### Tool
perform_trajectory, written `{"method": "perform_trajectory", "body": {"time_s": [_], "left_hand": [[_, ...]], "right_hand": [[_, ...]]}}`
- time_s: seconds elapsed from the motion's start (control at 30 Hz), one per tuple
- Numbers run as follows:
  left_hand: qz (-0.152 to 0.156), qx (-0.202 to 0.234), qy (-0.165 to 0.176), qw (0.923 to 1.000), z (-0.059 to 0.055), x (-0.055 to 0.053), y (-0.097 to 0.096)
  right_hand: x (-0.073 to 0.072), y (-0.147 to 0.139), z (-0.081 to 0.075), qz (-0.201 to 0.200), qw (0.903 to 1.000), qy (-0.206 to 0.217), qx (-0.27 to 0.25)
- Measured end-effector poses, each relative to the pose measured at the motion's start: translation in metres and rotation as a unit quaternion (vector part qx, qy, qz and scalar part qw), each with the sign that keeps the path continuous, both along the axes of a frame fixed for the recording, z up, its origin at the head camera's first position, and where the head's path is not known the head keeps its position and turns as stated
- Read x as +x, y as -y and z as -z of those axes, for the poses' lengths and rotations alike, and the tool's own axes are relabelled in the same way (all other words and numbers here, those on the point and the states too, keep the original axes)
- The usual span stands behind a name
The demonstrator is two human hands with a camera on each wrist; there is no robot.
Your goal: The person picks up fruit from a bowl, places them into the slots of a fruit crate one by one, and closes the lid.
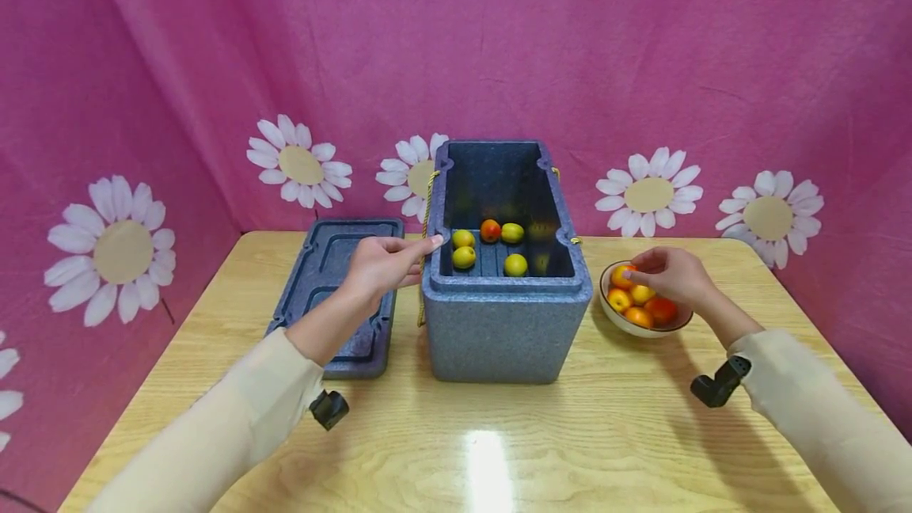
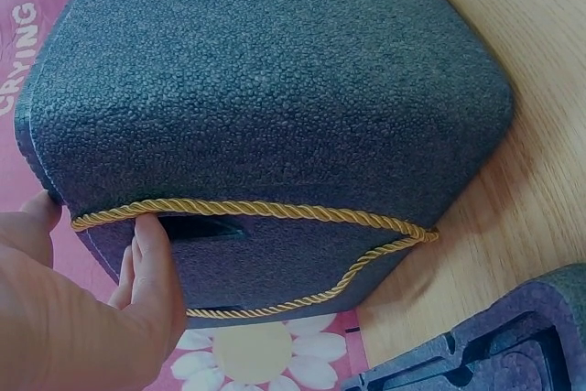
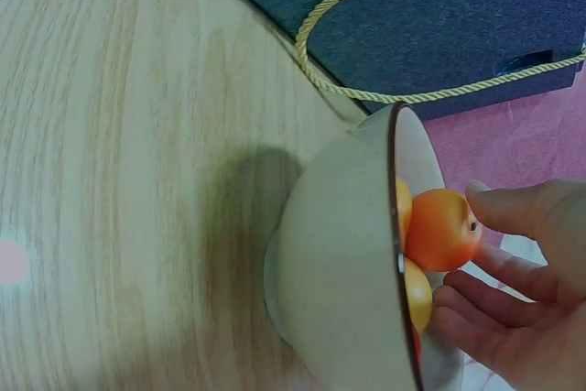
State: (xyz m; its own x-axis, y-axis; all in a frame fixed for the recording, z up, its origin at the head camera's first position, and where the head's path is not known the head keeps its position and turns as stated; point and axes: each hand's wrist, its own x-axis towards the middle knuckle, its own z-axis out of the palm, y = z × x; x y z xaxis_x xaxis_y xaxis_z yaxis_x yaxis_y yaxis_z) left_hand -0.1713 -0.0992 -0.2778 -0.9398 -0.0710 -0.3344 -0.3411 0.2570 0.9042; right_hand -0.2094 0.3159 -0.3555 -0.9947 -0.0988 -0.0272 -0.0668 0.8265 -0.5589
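A grey-blue foam box (image 1: 499, 339) stands lidless on the table, with several yellow-green fruits (image 1: 515, 265) and one red-orange fruit (image 1: 490, 230) inside. My left hand (image 1: 388, 266) holds its left rim, thumb on top and fingers against the outer wall beside the yellow rope (image 2: 275, 208). At right, a cream bowl (image 3: 339, 244) with a brown rim holds several orange, yellow and red fruits. Reaching into it from the far side, my right hand (image 1: 673, 275) has its thumb and fingers around a small orange fruit (image 3: 442, 229) at the top of the pile.
The box's lid (image 1: 356, 351) lies on the wooden table (image 1: 463, 450), left of the box. Behind the table hangs a pink cloth (image 1: 499, 38) with white daisies. A second yellow rope (image 3: 366, 95) loops along the box's right side, close to the bowl.
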Motion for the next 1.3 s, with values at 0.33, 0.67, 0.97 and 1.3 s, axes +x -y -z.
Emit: {"method": "perform_trajectory", "body": {"time_s": [0.33, 0.67, 0.97, 1.3], "left_hand": [[0.005, 0.006, -0.005, 1.0, 0.0, 0.001, 0.001], [0.006, 0.003, 0.0, 1.0, 0.001, 0.001, -0.001], [0.0, -0.002, 0.003, 1.0, 0.002, 0.0, 0.0], [0.009, -0.001, -0.001, 1.0, 0.0, 0.001, 0.0]], "right_hand": [[-0.001, 0.005, 0.007, -0.007, 0.9997, -0.02, 0.011], [0.002, 0.009, 0.014, -0.007, 0.9977, -0.055, 0.039], [0.0, 0.01, 0.013, -0.01, 0.9966, -0.075, 0.033], [0.003, 0.009, 0.003, -0.011, 0.9986, -0.051, 0.011]]}}
